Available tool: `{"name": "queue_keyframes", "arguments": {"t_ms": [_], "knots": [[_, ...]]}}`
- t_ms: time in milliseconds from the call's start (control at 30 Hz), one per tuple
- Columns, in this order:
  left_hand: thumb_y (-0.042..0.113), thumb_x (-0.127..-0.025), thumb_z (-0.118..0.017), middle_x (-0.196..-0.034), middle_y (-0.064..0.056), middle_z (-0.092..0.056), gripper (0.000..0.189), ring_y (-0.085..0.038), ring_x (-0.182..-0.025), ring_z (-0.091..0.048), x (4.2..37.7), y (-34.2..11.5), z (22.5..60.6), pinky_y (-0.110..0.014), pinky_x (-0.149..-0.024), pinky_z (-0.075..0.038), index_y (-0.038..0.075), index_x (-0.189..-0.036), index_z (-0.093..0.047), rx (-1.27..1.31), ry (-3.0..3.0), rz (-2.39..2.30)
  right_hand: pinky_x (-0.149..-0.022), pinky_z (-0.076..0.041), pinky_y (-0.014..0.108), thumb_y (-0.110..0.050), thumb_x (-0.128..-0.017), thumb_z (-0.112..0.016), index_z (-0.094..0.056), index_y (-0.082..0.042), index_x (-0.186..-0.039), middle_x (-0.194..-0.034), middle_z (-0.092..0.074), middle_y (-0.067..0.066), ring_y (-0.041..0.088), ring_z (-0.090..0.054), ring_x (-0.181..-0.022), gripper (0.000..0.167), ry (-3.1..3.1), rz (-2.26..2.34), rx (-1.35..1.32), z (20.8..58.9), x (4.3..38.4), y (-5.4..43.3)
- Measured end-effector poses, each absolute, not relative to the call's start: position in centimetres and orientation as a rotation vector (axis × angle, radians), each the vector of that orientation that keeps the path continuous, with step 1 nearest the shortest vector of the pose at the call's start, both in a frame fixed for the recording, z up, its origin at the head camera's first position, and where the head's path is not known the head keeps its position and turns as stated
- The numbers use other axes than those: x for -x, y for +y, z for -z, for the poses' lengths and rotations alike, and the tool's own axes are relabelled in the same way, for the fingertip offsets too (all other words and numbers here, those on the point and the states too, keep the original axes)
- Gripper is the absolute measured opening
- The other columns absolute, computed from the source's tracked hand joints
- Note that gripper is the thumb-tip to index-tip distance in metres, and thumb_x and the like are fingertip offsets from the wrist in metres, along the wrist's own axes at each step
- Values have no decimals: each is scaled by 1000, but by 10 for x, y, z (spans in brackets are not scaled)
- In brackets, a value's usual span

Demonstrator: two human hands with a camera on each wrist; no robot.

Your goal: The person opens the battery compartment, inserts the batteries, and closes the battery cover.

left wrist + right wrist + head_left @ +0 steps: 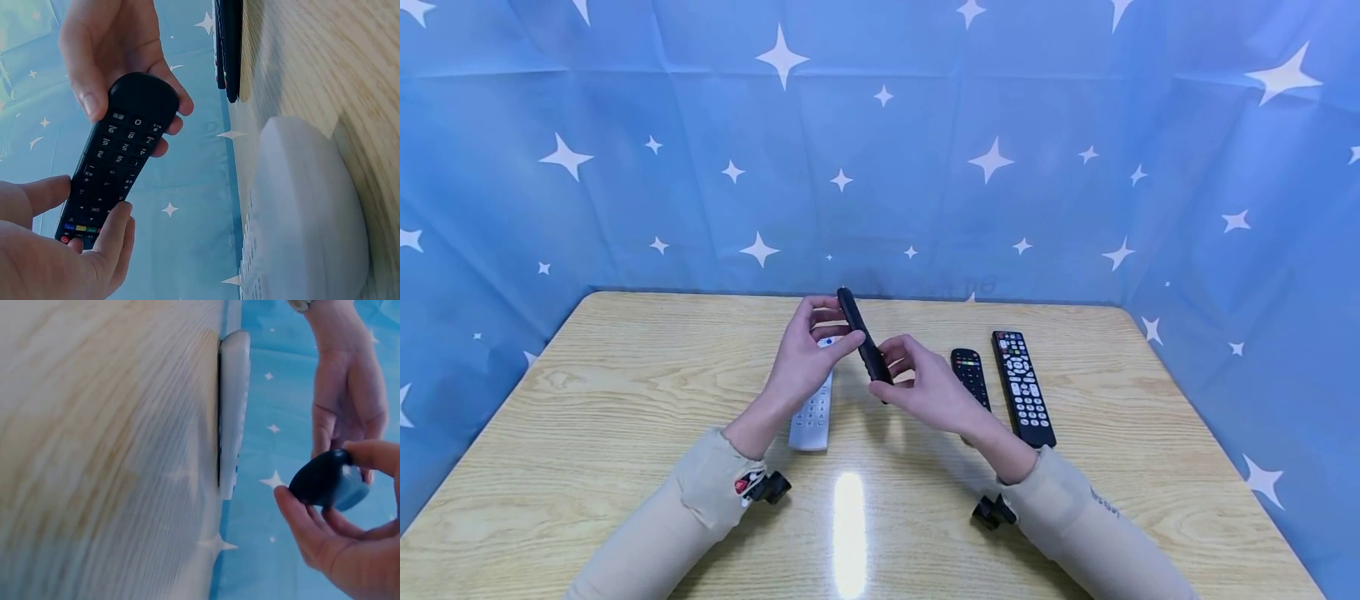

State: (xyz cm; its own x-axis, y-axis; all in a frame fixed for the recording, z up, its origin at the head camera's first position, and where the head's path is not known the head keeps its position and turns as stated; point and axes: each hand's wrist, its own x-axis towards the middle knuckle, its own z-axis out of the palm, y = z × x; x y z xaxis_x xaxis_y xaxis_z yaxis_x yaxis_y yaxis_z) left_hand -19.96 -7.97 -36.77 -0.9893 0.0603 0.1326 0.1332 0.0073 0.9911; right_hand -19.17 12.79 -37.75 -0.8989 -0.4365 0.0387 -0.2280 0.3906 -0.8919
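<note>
A black remote control (pixel 862 336) is raised above the table, tilted on edge, between both hands. My left hand (pixel 805 354) pinches its far end between thumb and fingers. At the near, rounded end, my right hand (pixel 934 392) grips it the same way. The left wrist view shows the keypad side of this remote control (pixel 115 159), with number keys and a row of coloured buttons; its rounded end (pixel 319 478) appears in the right wrist view. Beneath my left hand lies a white remote control (pixel 811 421), partly hidden by that hand.
Right of my right hand, a smaller black remote control (pixel 970 375) lies on the wooden table (pixel 647 383), partly covered by the wrist. Beside it is a longer black remote control (pixel 1024 390) with white buttons. A blue star-patterned cloth (pixel 895 192) hangs behind the table and along its sides.
</note>
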Motion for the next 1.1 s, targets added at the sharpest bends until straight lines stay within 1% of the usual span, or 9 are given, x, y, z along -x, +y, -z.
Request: {"name": "queue_keyframes", "arguments": {"t_ms": [167,300,433,633,833,1000,1100], "knots": [[9,-94,-77,-132,-15,-60,60,-29,-117,-64,200,-80,368,-44,-98,-53,8,-144,-43,203,-2195,2186,-88,-58,35,-15,-94,-76,-53,-3,-134,-119,-63,11,25,-63,-106,48,2385,1558,590,375,190,127],[10,-96,-75,-133,-15,-60,68,-29,-117,-64,201,-80,369,-44,-97,-53,14,-152,-37,231,-2172,2230,-90,-57,37,-18,-96,-76,-52,-5,-135,-120,-64,10,25,-63,-109,48,2371,1551,588,375,190,128],[10,-96,-74,-132,-15,-59,71,-28,-116,-64,201,-80,370,-40,-93,-55,20,-155,-37,265,-2150,2272,-93,-56,40,-20,-96,-76,-53,-7,-135,-122,-65,9,24,-63,-111,47,2354,1542,587,376,189,129],[8,-96,-74,-128,-17,-56,69,-29,-115,-63,200,-81,370,-38,-89,-58,23,-154,-42,260,-2130,2278,-93,-56,39,-21,-96,-76,-55,-8,-137,-125,-65,7,23,-64,-113,47,2319,1545,599,375,188,128],[12,-94,-78,-125,-14,-55,67,-28,-111,-63,200,-83,368,-39,-88,-58,25,-151,-46,231,-2146,2229,-94,-55,40,-24,-98,-73,-56,-8,-139,-129,-65,6,23,-64,-117,48,2315,1495,648,368,186,132],[15,-92,-80,-123,-14,-55,68,-28,-106,-62,198,-88,367,-40,-86,-56,26,-150,-46,214,-2189,2160,-93,-55,41,-26,-101,-70,-58,-10,-136,-127,-65,4,20,-63,-117,41,2342,1447,682,361,185,141],[17,-91,-80,-122,-13,-54,70,-28,-104,-60,197,-92,365,-41,-84,-55,24,-151,-45,213,-2252,2096,-93,-54,42,-25,-102,-68,-60,-11,-132,-125,-65,2,18,-63,-116,35,2356,1434,688,358,185,148]]}}
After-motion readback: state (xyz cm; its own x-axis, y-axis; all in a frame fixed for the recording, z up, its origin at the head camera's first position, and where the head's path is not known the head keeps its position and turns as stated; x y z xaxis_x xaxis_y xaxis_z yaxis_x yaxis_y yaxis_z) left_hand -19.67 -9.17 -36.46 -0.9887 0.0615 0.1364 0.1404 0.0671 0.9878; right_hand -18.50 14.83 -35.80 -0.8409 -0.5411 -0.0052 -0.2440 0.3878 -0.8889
